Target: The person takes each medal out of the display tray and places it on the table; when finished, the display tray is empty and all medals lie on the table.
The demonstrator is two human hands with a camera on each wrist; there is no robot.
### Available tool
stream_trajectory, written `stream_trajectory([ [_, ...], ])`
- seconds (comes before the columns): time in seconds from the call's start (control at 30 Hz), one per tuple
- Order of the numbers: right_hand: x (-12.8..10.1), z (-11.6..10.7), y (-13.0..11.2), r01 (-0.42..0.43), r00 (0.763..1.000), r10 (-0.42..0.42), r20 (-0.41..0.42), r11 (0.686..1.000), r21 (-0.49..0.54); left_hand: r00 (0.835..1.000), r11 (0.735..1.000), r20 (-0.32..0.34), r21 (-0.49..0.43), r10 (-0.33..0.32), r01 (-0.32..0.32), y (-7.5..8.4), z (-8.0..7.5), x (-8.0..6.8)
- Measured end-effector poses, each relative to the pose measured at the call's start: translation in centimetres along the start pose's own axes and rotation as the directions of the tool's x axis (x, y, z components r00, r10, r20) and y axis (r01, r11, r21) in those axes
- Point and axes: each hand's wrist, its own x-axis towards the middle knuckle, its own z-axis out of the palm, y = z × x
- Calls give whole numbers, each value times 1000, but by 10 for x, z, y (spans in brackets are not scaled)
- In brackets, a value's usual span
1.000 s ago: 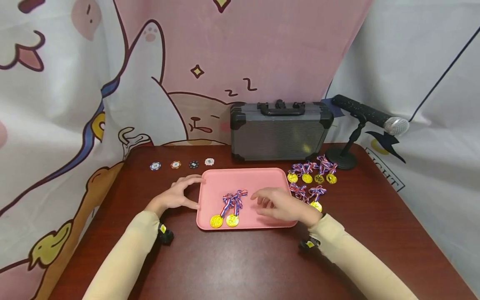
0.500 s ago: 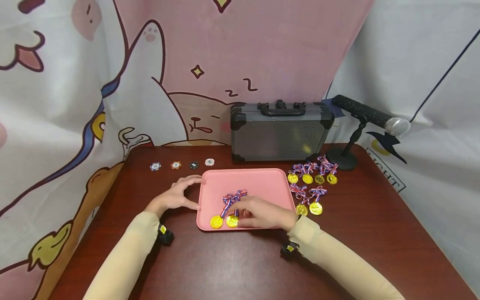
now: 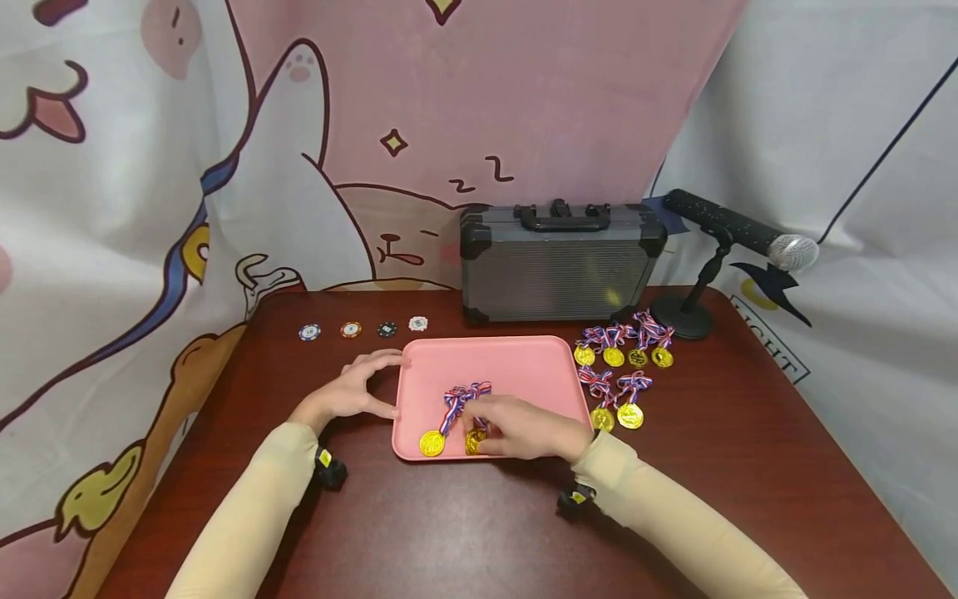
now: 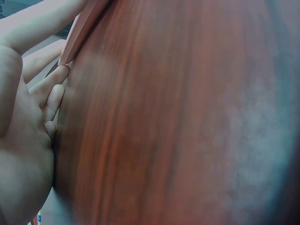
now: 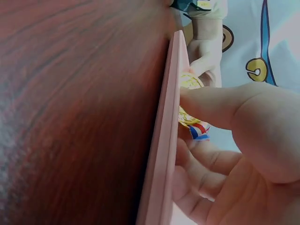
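On the pink tray point(image 3: 524, 358) lie two gold medals with striped red, white and blue ribbons. My right hand point(image 3: 524, 428) pinches the right-hand medal point(image 3: 474, 442) by its disc near the tray's front rim. In the right wrist view, the thumb covers part of that medal point(image 5: 187, 118), and its ribbon point(image 5: 200, 132) hangs beside it. The left-hand medal point(image 3: 432, 443) lies flat on the tray, apart from the fingers. My left hand point(image 3: 348, 391) touches the tray's left rim with thumb and fingers spread. In the left wrist view, its fingertips meet the rim point(image 4: 77, 40).
Several more medals point(image 3: 630, 415) lie in two rows right of the tray. Poker chips point(image 3: 351, 329) form a line at the back left. Behind the tray stands a grey hard case point(image 3: 557, 274), with a microphone point(image 3: 737, 229) on a stand to its right.
My right hand has moved left over the tray and taken hold of the right-hand medal, which has shifted slightly right and tilted. The left hand has stayed at the rim.
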Motion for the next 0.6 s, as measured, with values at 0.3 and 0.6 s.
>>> stream_trajectory([
  [0.3,-27,-15,12,-29,995,48,-90,978,205,1000,1000,-3,-11,6,-6,0,1,0],
  [0.6,-88,-71,45,-138,922,230,-311,947,291,1000,1000,-6,3,9,-9,-1,0,0],
])
